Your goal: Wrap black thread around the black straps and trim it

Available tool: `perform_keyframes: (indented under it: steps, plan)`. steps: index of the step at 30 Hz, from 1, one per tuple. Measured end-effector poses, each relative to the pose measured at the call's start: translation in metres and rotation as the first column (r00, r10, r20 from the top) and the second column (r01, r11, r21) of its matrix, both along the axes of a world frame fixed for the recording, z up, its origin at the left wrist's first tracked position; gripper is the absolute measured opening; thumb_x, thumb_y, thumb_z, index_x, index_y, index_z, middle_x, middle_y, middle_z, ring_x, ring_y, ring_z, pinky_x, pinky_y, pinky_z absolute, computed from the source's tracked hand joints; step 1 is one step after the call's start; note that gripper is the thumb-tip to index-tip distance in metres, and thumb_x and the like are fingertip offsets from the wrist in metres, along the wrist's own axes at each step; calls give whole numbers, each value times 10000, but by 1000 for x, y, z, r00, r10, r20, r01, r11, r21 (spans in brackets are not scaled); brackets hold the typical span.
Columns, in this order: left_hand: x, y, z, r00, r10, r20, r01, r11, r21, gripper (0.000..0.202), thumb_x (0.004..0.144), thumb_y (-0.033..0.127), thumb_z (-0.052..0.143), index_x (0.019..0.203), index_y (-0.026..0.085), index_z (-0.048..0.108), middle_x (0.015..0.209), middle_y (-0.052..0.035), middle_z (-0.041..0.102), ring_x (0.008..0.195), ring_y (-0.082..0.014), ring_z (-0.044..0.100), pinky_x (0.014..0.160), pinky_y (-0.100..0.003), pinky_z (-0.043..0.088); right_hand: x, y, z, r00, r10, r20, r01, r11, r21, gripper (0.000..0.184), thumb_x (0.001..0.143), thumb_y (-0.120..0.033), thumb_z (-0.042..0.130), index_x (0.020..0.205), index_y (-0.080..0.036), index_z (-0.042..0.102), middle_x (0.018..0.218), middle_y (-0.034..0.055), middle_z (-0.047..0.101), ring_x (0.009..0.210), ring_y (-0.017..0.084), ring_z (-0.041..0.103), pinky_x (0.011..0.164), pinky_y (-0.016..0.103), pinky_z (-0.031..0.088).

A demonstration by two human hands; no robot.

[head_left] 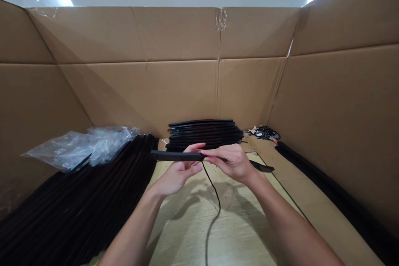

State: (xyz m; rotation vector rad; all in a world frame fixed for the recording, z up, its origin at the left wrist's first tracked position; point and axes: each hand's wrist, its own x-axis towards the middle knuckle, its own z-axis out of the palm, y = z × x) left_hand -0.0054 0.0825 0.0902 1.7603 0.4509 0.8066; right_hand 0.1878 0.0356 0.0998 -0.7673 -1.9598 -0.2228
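Note:
A narrow black strip (177, 156) is held up level in front of me, above the table. My left hand (179, 172) cradles its middle, with fingers above the strip and thumb below it. My right hand (232, 161) pinches at the strip beside the left fingertips, thumb and forefinger together. A thin black cord (217, 199) hangs from the pinch point and runs down over the table toward me. To the right of my right hand, a dark flat end piece (262, 167) sticks out; whether it is part of the same strip is hidden by the hand.
Tall cardboard walls (174, 87) enclose the pale table (187, 232). Many long black strips (84, 212) lie at left under clear plastic bags (102, 143). Another stack of black strips (202, 133) stands at the back. Tangled black cords (264, 132) and a long black piece (330, 199) lie at right.

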Motion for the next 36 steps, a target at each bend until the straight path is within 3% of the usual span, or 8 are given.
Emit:
perform_keyframes:
  steps: [3, 8, 12, 16, 20, 29, 32, 36]
  plan:
    - [10, -8, 1, 985, 94, 147, -86, 994, -61, 156, 766, 280, 685, 911, 223, 673, 881, 2, 667, 852, -171, 613, 821, -304, 502, -2, -5, 6, 998, 42, -46, -42, 999, 0, 205, 927, -264, 570, 1027, -162, 717, 738, 46, 761, 580, 128, 677, 564, 214, 521]
    - [14, -10, -6, 943, 250, 221, -197, 951, -237, 233, 632, 327, 808, 764, 163, 709, 809, -24, 677, 813, -183, 607, 836, -345, 499, -2, -8, 9, 994, 73, -82, -72, 997, 7, 190, 897, -226, 620, 1058, -170, 705, 784, 30, 772, 630, 120, 701, 605, 204, 546]
    - [14, -13, -4, 934, 184, 306, -91, 952, -292, 246, 656, 373, 797, 762, 166, 717, 789, -29, 634, 736, -161, 584, 703, -329, 520, -2, -11, 11, 998, 42, -57, -42, 999, 0, 212, 922, -277, 583, 1090, -200, 687, 862, 17, 778, 707, 115, 720, 659, 198, 560]
    - [14, -17, 0, 936, 161, 313, -84, 966, -244, 268, 723, 413, 738, 812, 162, 710, 768, -36, 577, 615, -104, 464, 548, -260, 435, -3, -14, 15, 999, -48, -16, 48, 998, 40, 257, 929, -353, 559, 1066, -169, 676, 882, 49, 764, 723, 129, 708, 650, 215, 556]
    - [11, -19, 0, 940, 124, 318, -40, 965, -260, 313, 669, 450, 775, 825, 187, 709, 817, -35, 566, 669, -109, 471, 591, -255, 427, -5, -19, 17, 996, -71, 52, 62, 985, 159, 220, 927, -321, 569, 947, -138, 691, 646, 24, 694, 538, 115, 606, 505, 219, 474]
    - [12, -22, 8, 903, 78, 422, -4, 985, -174, 332, 633, 423, 813, 688, 178, 597, 674, 21, 473, 627, -99, 464, 571, -237, 384, -16, -36, 24, 979, -122, 165, 70, 955, 289, 161, 935, -259, 555, 940, -128, 649, 767, 61, 739, 600, 147, 601, 544, 271, 492]
    - [13, -23, 7, 895, 135, 425, -65, 982, -175, 351, 648, 438, 796, 664, 180, 559, 661, 27, 468, 636, -105, 472, 593, -249, 405, -19, -36, 24, 980, -175, 99, 145, 956, 254, 177, 948, -272, 532, 892, -145, 643, 704, 42, 719, 566, 139, 599, 526, 263, 470]
    - [17, -26, 5, 868, 227, 441, -127, 961, -245, 312, 615, 397, 824, 755, 192, 637, 741, 0, 611, 700, -128, 548, 690, -285, 456, -22, -34, 25, 973, -223, -57, 227, 970, 82, 206, 948, -317, 531, 862, -162, 636, 706, 29, 717, 591, 123, 642, 570, 225, 484]
